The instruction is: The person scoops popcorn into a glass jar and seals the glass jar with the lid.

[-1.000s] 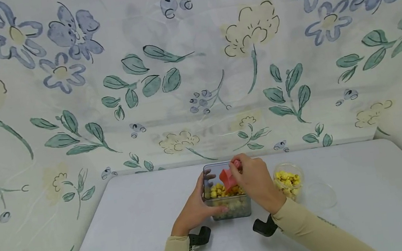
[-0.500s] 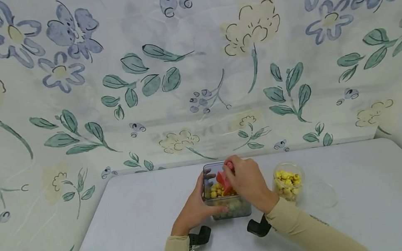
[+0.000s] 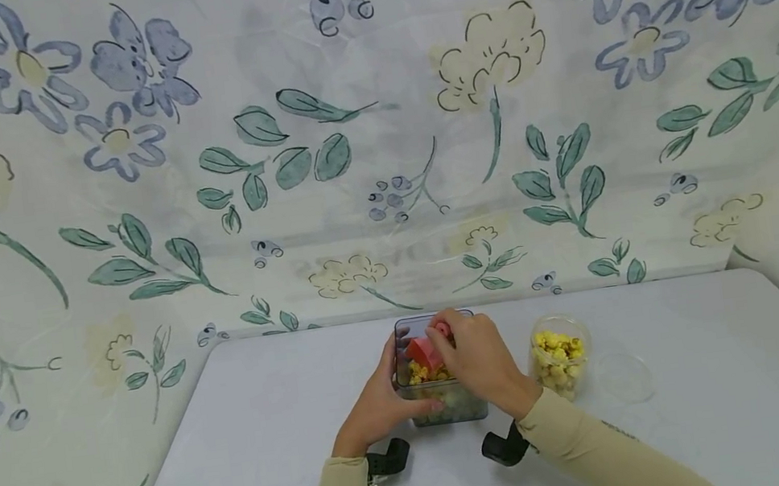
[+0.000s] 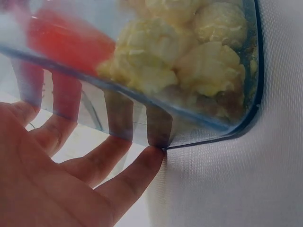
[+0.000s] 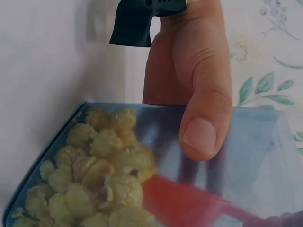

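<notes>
A clear, blue-tinted square container (image 3: 446, 403) holds popcorn (image 4: 147, 52), seen through its walls in both wrist views. My left hand (image 3: 378, 403) grips it from the left, thumb (image 5: 203, 130) against the front wall and fingers (image 4: 130, 182) spread along the side. With its fingers curled round the handle, my right hand (image 3: 478, 354) holds a red scoop (image 3: 423, 355) inside the container. The scoop's head is tilted down to the left, right at the popcorn. Part of the handle is hidden by the right fingers.
Right of the container stands a round clear tub (image 3: 559, 352) filled with yellow popcorn. A clear round lid (image 3: 627, 378) lies flat beside it on the white table (image 3: 272, 419). Behind the table hangs a floral cloth (image 3: 393, 153).
My right hand has moved left with the scoop, whose head now tilts further to the left over the popcorn. The left hand and the container have stayed in place.
</notes>
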{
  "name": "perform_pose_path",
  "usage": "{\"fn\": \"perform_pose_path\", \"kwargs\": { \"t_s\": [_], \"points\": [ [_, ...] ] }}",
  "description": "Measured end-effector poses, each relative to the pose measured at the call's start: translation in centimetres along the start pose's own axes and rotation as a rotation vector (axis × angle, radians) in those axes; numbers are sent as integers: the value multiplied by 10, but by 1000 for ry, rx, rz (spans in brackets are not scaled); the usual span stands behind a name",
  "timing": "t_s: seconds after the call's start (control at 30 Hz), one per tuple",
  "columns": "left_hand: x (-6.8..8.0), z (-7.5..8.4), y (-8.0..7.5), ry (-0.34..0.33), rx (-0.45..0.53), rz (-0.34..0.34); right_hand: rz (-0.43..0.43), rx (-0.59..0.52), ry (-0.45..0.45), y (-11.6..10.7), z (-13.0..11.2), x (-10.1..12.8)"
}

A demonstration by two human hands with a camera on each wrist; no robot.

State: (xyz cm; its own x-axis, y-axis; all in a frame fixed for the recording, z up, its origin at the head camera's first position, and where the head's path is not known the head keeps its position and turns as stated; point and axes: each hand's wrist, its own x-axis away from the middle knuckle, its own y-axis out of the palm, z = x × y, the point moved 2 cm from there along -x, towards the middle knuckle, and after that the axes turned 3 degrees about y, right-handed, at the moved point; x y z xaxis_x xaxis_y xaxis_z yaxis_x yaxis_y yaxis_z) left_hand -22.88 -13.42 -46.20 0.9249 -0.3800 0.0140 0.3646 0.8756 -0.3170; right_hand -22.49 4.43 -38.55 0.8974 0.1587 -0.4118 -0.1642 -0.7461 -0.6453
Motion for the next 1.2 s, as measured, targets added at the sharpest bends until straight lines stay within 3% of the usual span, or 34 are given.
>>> {"fn": "perform_pose_path", "kwargs": {
  "t_s": [0.27, 0.5, 0.73, 0.93, 1.2],
  "points": [
    [-4, 1, 2, 20, -8, 17, 19, -66, 7, -6, 8, 0],
    [-6, 1, 2, 7, -5, 24, 41, -15, -24, 0, 8, -5],
    [-10, 1, 4, 20, -8, 30, 75, -104, 33, -7, 14, -6],
    [-10, 0, 4, 38, -25, 28, 42, -127, 46, -14, 12, -6],
    [-10, -1, 3, 71, -31, 27, -59, 9, 12, -8, 6, -5]
  ]
}}
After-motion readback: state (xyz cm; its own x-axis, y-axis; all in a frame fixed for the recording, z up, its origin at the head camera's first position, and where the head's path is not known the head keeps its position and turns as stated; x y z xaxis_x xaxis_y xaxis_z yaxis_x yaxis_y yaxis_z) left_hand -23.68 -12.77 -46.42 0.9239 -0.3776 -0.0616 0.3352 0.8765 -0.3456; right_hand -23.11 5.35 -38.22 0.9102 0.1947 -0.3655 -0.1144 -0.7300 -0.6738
